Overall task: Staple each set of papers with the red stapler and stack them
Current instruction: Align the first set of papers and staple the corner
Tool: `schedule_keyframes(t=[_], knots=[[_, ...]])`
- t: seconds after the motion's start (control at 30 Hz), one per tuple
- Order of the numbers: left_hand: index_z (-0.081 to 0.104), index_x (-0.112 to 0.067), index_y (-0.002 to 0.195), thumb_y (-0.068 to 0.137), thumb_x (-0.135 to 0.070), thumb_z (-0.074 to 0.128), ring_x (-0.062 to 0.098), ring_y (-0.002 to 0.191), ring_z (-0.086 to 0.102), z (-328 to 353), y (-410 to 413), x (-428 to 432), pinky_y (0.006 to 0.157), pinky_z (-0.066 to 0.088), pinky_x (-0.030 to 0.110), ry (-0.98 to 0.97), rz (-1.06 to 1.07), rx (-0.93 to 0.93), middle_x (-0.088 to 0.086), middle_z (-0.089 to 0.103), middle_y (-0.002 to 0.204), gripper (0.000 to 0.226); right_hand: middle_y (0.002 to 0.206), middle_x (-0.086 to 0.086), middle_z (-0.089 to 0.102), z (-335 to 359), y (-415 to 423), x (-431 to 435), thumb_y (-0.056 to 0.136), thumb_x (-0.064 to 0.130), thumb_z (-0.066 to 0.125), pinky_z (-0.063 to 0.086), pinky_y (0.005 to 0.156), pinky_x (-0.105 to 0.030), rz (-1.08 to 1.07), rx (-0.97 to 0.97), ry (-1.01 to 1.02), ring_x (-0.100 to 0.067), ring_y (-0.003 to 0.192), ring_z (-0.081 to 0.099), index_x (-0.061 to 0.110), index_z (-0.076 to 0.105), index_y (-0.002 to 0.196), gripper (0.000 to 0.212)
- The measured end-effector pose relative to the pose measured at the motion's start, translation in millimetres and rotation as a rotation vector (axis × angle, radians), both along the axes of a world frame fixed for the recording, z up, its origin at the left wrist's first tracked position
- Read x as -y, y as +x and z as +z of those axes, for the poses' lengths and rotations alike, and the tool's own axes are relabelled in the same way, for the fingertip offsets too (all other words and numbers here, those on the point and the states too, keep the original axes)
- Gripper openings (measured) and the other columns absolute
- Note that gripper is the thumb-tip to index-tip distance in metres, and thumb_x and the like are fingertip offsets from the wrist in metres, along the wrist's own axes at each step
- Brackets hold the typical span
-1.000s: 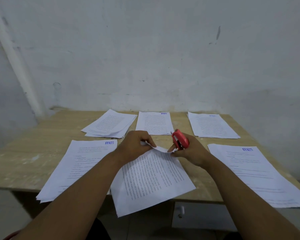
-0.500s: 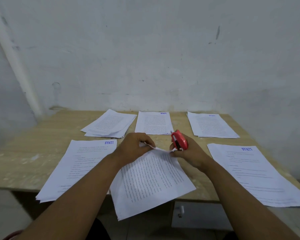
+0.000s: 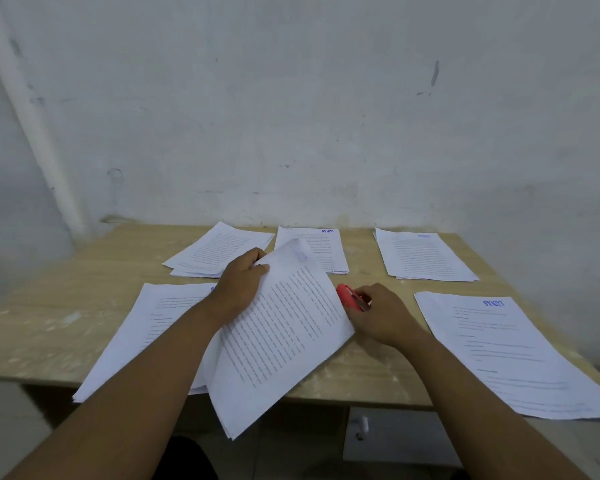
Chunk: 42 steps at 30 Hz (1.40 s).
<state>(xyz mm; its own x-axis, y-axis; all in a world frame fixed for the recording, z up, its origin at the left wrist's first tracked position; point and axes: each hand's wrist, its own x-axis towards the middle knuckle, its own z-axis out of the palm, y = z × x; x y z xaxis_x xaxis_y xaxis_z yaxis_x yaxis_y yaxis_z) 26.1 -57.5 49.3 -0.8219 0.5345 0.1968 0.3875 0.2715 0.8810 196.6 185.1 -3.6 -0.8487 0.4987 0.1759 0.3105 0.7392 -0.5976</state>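
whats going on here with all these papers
A person is working at a wooden table. The left hand grips one set of papers by its top edge, raised and tilted off the table. The right hand holds the red stapler low beside that set. Other papers lie flat: a back-left pile, back-middle set, back-right set, front-left set and front-right set.

On the pale, wood-grained table (image 3: pixel 66 306) the stapler (image 3: pixel 347 296) is bright red, the lifted paper set (image 3: pixel 284 327) white with fine grey lines of print, the right-edge paper set (image 3: pixel 506 355) and the middle back-edge paper set (image 3: pixel 317 249) white with blue stamped headings, against an off-white wall (image 3: pixel 291 98) with dark scuffs.
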Motion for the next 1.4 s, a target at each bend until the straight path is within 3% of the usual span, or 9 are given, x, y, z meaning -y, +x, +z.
schedule_keyframes(t=[0.13, 0.33, 0.47, 0.53, 0.6, 0.73, 0.93, 1.2, 1.4], knots=[[0.067, -0.013, 0.097, 0.097, -0.025, 0.054, 0.036, 0.100, 0.068, 2.7, -6.6, 10.1, 0.083, 0.048, 0.040, 0.103, 0.048, 0.104, 0.013, 0.072, 0.104, 0.017, 0.092, -0.003, 0.064, -0.9, 2.2, 7.2, 0.090, 0.049, 0.071, 0.056, 0.077, -0.040, 0.024, 0.037, 0.039, -0.018, 0.081, 0.063, 0.017, 0.075, 0.094, 0.032], [0.070, -0.014, 0.104, 0.088, -0.034, 0.053, 0.036, 0.105, 0.070, 9.1, -9.2, 19.4, 0.099, 0.052, 0.056, 0.154, 0.062, 0.151, 0.009, 0.075, 0.109, 0.031, 0.111, 0.002, 0.069, -3.9, -1.0, 10.7, 0.079, 0.045, 0.085, 0.058, 0.089, -0.041, 0.029, 0.122, 0.022, -0.016, 0.100, 0.065, 0.028, 0.080, 0.118, 0.042], [0.068, -0.011, 0.104, 0.092, -0.031, 0.053, 0.037, 0.106, 0.069, 11.1, -11.8, 18.7, 0.099, 0.052, 0.055, 0.188, 0.080, 0.172, 0.011, 0.074, 0.109, 0.027, 0.120, 0.003, 0.061, -2.0, -1.6, 11.5, 0.077, 0.064, 0.080, 0.054, 0.095, -0.044, -0.012, 0.200, 0.110, -0.019, 0.113, 0.056, 0.036, 0.069, 0.135, 0.065], [0.067, -0.011, 0.103, 0.099, -0.024, 0.052, 0.034, 0.102, 0.070, 13.7, -13.0, 17.3, 0.094, 0.054, 0.048, 0.218, 0.098, 0.185, 0.009, 0.074, 0.107, 0.021, 0.118, 0.005, 0.060, 3.3, -4.5, 15.4, 0.086, 0.062, 0.071, 0.050, 0.094, -0.042, -0.036, 0.121, 0.165, -0.020, 0.116, 0.054, 0.040, 0.069, 0.132, 0.051], [0.066, -0.009, 0.102, 0.102, -0.020, 0.051, 0.030, 0.098, 0.069, 17.2, -16.7, 16.4, 0.089, 0.053, 0.044, 0.258, 0.137, 0.208, 0.009, 0.073, 0.105, 0.019, 0.108, 0.009, 0.070, 19.5, -8.4, 28.4, 0.101, 0.045, 0.056, 0.047, 0.081, -0.032, -0.051, -0.119, -0.084, -0.018, 0.107, 0.063, 0.031, 0.075, 0.116, 0.029], [0.064, -0.014, 0.104, 0.099, -0.024, 0.050, 0.027, 0.096, 0.068, 32.2, -25.6, 25.9, 0.082, 0.054, 0.041, 0.281, 0.240, 0.216, 0.007, 0.072, 0.106, 0.018, 0.096, -0.009, 0.080, 57.5, -21.5, 67.2, 0.105, 0.050, 0.046, 0.043, 0.060, -0.033, 0.038, -0.315, -0.965, -0.027, 0.074, 0.065, 0.018, 0.072, 0.116, 0.042], [0.062, -0.018, 0.114, 0.102, -0.035, 0.053, 0.019, 0.096, 0.066, 50.1, -66.8, 85.8, 0.073, 0.048, 0.032, 0.204, 0.339, 0.082, -0.001, 0.070, 0.110, 0.023, 0.102, 0.000, 0.083, 66.2, -70.0, 128.1, 0.096, 0.010, 0.070, 0.061, 0.068, -0.032, 0.199, -0.237, -0.775, -0.021, 0.088, 0.080, 0.020, 0.063, 0.126, 0.032], [0.056, -0.017, 0.130, 0.095, -0.029, 0.069, 0.025, 0.100, 0.062, 25.8, -139.1, 220.3, 0.085, 0.050, 0.040, -0.239, 0.388, 0.166, 0.005, 0.062, 0.124, 0.040, 0.098, -0.010, 0.082, 70.9, -182.9, 223.3, 0.096, 0.007, 0.073, 0.065, 0.084, -0.052, 0.271, -0.230, -0.808, -0.037, 0.093, 0.078, 0.017, 0.065, 0.121, 0.028], [0.054, -0.011, 0.140, 0.091, -0.014, 0.072, 0.034, 0.116, 0.060, -8.6, -187.0, 313.6, 0.088, 0.045, 0.038, -0.306, 0.576, -0.038, 0.014, 0.062, 0.137, 0.052, 0.111, -0.015, 0.079, 48.4, -269.0, 313.4, 0.089, -0.008, 0.072, 0.067, 0.071, -0.034, 0.286, -0.029, -0.820, -0.028, 0.078, 0.078, -0.003, 0.073, 0.117, 0.028]])
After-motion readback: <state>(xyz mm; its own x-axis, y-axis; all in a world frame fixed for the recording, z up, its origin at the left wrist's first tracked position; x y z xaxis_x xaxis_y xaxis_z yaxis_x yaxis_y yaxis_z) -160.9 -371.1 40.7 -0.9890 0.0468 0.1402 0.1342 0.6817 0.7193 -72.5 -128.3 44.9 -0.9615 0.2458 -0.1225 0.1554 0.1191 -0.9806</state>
